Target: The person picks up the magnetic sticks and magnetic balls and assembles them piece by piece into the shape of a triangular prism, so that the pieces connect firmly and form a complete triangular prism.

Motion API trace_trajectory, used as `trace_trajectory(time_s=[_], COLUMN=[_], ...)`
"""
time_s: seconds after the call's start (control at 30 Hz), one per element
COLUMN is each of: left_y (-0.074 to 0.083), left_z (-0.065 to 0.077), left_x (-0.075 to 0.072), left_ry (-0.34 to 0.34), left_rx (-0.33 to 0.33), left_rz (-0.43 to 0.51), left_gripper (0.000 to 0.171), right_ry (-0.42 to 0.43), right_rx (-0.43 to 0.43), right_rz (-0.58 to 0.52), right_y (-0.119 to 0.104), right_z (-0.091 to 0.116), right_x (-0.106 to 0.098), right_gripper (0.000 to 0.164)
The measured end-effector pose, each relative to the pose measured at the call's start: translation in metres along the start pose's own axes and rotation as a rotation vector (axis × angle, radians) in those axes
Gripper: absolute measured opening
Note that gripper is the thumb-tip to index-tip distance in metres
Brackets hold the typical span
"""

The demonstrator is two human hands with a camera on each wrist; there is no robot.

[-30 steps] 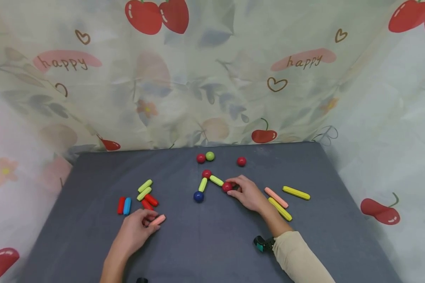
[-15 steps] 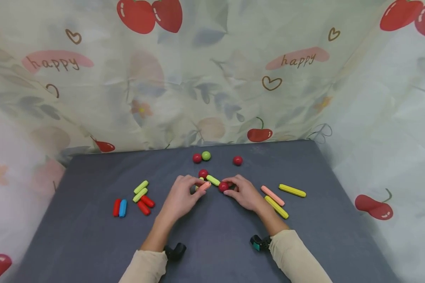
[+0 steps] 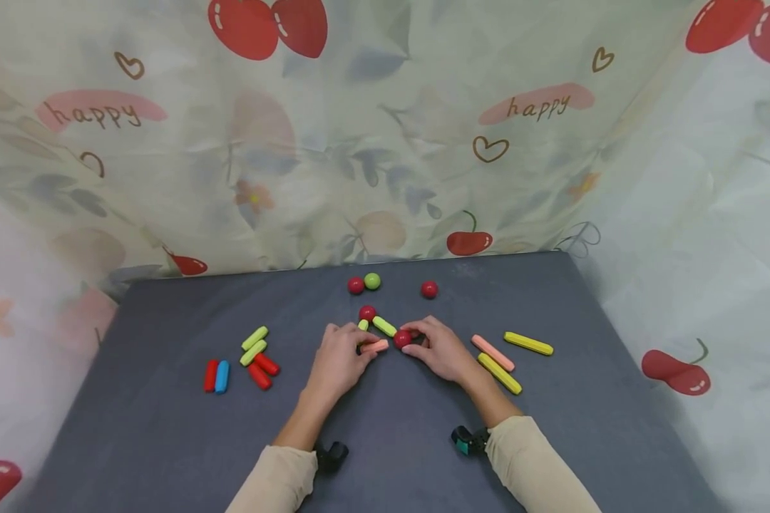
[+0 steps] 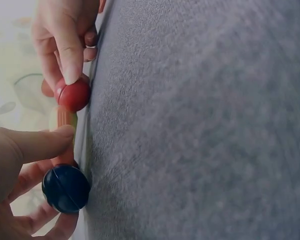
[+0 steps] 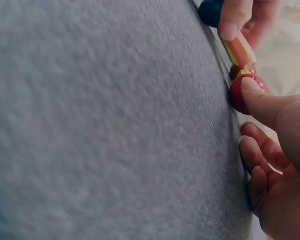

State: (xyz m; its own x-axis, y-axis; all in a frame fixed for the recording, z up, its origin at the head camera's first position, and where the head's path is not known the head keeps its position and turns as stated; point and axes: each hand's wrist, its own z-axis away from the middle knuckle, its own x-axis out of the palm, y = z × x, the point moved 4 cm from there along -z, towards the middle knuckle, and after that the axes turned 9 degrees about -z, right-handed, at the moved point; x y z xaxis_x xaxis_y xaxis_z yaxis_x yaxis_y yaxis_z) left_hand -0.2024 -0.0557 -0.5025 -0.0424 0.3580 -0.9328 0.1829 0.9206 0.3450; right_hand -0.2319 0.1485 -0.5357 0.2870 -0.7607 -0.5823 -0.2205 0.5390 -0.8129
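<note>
My left hand [image 3: 339,360] pinches a short pink stick [image 3: 376,346] between thumb and fingers. In the left wrist view, the stick spans the space between a dark blue ball [image 4: 66,189] and a red ball [image 4: 74,95]. That red ball is held by the thumb and fingers of my right hand [image 3: 448,350]. A yellow-green stick [image 3: 384,326] runs from it to another red ball [image 3: 368,313] farther back. From this back ball a second yellow-green stick [image 3: 363,325] leads toward the blue ball, which my left hand hides in the head view.
Left on the grey table [image 3: 167,442] lie yellow-green sticks [image 3: 254,345], red sticks [image 3: 260,376] and a blue stick [image 3: 222,377]. At right are yellow sticks [image 3: 528,343] and a longer pink stick [image 3: 493,353]. A green ball [image 3: 372,281] and loose red balls [image 3: 429,288] sit at the back.
My left hand has carried the short pink stick from the left side to the middle, then lowered it between the blue and red balls. My right hand keeps holding its red ball.
</note>
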Motion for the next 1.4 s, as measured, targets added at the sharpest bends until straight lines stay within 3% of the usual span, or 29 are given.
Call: trace_trajectory(time_s=[0.23,0.4,0.53,0.63,0.73,0.83,1.13,1.4], left_y=[0.000,-0.014,-0.054,-0.092,-0.124,-0.141,-0.137,-0.135], left_z=[-0.002,0.004,0.024,0.045,0.064,0.074,0.080,0.091], left_x=[0.003,-0.006,-0.034,-0.050,-0.055,-0.054,-0.045,-0.052], left_ry=[-0.019,-0.026,0.046,0.112,0.122,0.111,0.041,0.030], left_rx=[0.007,-0.034,-0.106,-0.174,-0.249,-0.296,-0.332,-0.425], left_rz=[-0.035,0.101,0.223,0.244,0.231,0.198,0.170,0.187], left_gripper=[0.017,0.028,0.038,0.044,0.051,0.057,0.019,0.035], right_ry=[-0.018,-0.019,-0.008,-0.003,0.003,0.019,0.034,0.029], right_rx=[-0.011,0.011,0.034,0.047,0.055,0.068,0.063,0.049], right_rz=[0.005,-0.006,-0.011,-0.012,-0.016,-0.018,-0.026,-0.036], right_y=[-0.004,-0.001,0.001,0.003,0.006,0.008,0.009,0.003], right_z=[0.000,0.000,0.000,0.001,0.003,0.005,0.008,0.008], right_x=[0.008,0.009,0.006,0.004,0.003,0.003,0.006,0.007], right_gripper=[0.034,0.035,0.035,0.036,0.036,0.036,0.035,0.035])
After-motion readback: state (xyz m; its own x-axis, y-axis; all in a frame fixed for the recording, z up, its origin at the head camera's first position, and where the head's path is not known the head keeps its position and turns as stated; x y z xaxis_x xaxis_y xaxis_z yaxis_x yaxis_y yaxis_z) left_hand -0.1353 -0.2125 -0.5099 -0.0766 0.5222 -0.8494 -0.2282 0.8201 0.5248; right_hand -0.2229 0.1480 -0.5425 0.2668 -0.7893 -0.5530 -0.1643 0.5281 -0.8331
